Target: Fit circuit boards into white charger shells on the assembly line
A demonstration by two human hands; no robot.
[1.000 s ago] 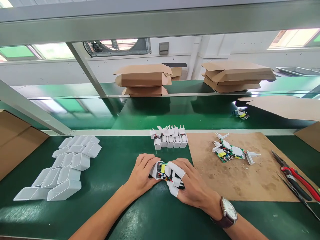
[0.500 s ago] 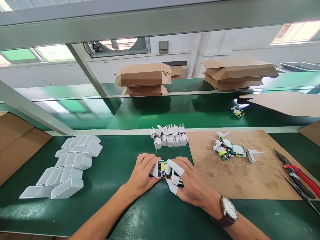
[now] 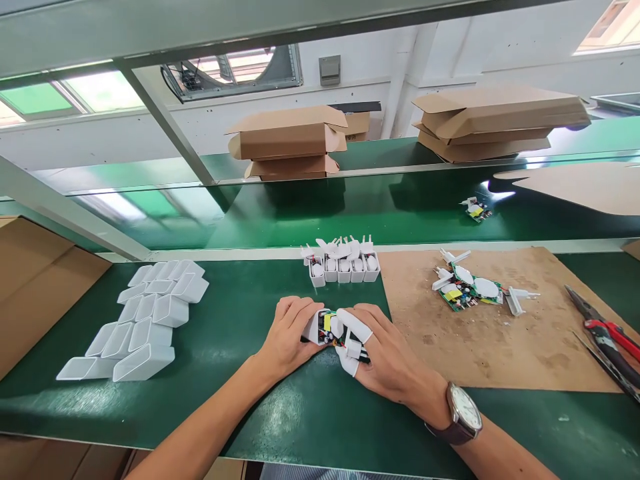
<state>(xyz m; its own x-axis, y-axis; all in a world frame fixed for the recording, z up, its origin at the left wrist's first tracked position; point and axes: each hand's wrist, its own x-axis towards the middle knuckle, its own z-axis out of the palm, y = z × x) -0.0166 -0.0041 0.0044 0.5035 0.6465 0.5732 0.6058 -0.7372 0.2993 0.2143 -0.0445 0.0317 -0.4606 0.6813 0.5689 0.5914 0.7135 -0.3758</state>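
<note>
While holding white case [image 3: 311, 329] in left grip [image 3: 285, 339], pinching circuit board [image 3: 328, 323] at its mouth with right grip [image 3: 389, 352], over green counter [image 3: 240, 293].

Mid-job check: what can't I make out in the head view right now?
- Right part of the circuit board: head view, hidden by the right hand.
- Inside of the white housing: head view, blocked by the circuit board and left hand.
- Handle ends of the pliers: head view, cut off by the right edge.
- Time on the wristwatch: head view, dial too small to read.
</note>
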